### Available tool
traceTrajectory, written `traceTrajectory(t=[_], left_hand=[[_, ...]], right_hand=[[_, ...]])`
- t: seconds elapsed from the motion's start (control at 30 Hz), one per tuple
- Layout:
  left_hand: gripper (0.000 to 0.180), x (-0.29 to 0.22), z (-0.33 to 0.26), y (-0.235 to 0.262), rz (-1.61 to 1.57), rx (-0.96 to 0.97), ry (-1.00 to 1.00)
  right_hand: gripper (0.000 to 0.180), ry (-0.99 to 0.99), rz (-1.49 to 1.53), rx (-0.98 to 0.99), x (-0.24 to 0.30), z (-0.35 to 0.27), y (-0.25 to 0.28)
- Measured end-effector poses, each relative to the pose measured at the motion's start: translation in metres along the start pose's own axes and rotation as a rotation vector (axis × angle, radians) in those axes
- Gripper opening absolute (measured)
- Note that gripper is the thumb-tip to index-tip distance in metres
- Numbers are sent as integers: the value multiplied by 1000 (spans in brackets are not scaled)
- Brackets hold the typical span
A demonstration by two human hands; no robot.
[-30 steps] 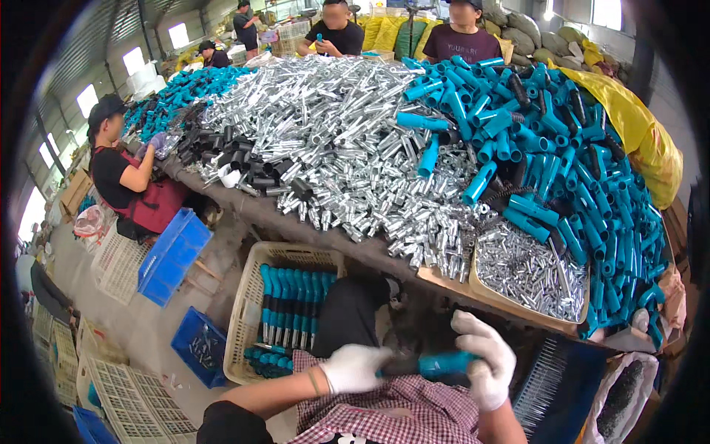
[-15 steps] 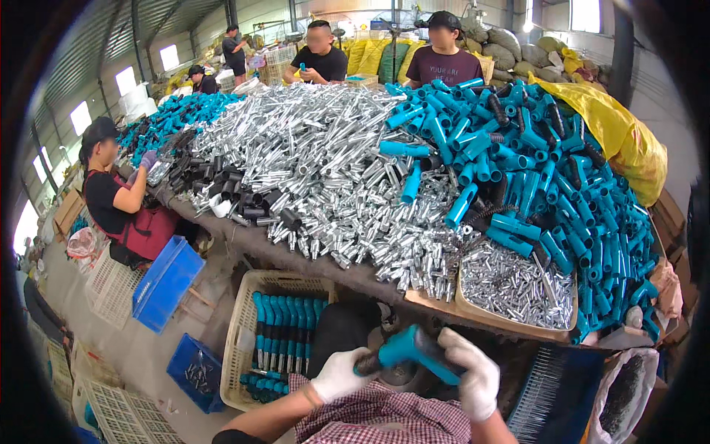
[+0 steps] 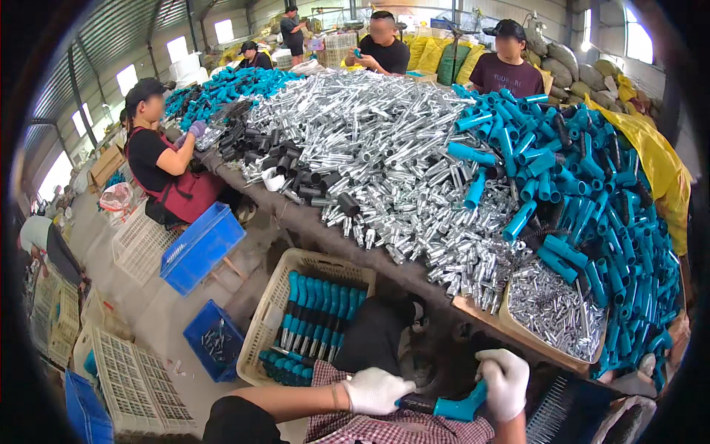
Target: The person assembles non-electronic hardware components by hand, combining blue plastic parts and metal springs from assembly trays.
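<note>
— Teal handle [image 3: 460,406], down at six o'clock, is that what both gloves are on?

— Yes. The right hand [image 3: 504,383] has a closed grip round its upturned teal end, and the left hand [image 3: 376,390] is closed on the dark end [image 3: 416,404] sticking out at nine o'clock from it. The piece lies nearly level above the lap, just short of the surface [image 3: 414,277].

— What's around it?

— At ten o'clock from the hands, a cream basket [image 3: 275,311] on the floor holds finished teal handles in rows. At one o'clock, a shallow tray [image 3: 551,314] of small silver parts sits on the near edge. Beyond that, the surface carries a big heap of silver tubes [image 3: 384,148] at twelve, and teal sleeves [image 3: 599,192] piled toward two o'clock. Black sleeves [image 3: 285,159] lie at eleven. Other people work along the far side and at the left end.

— Anything that might go wrong?

— I'd say the gloves could slip on the smooth plastic if the two ends are pushed off-line, and the piece would drop to the floor between knees and basket. That tray also overhangs the edge; a bumped elbow could tip it.
</note>
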State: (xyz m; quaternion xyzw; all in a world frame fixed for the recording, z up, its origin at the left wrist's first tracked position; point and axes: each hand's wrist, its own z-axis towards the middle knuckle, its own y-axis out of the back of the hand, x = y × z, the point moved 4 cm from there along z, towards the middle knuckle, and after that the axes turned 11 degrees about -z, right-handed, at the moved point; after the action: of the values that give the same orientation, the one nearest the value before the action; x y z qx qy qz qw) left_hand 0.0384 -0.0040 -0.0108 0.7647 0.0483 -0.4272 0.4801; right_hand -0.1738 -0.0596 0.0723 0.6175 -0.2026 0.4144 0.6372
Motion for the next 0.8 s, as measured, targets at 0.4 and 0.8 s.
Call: traceTrajectory(t=[0.4,0.8], left_hand=[[24,-19,22,56,489,-76,-328],[35,68,82,214,372,-864,92]], right_hand=[[62,125,130,727,-40,-17,-87],[34,-240,722,507,-43,-9,-85]])
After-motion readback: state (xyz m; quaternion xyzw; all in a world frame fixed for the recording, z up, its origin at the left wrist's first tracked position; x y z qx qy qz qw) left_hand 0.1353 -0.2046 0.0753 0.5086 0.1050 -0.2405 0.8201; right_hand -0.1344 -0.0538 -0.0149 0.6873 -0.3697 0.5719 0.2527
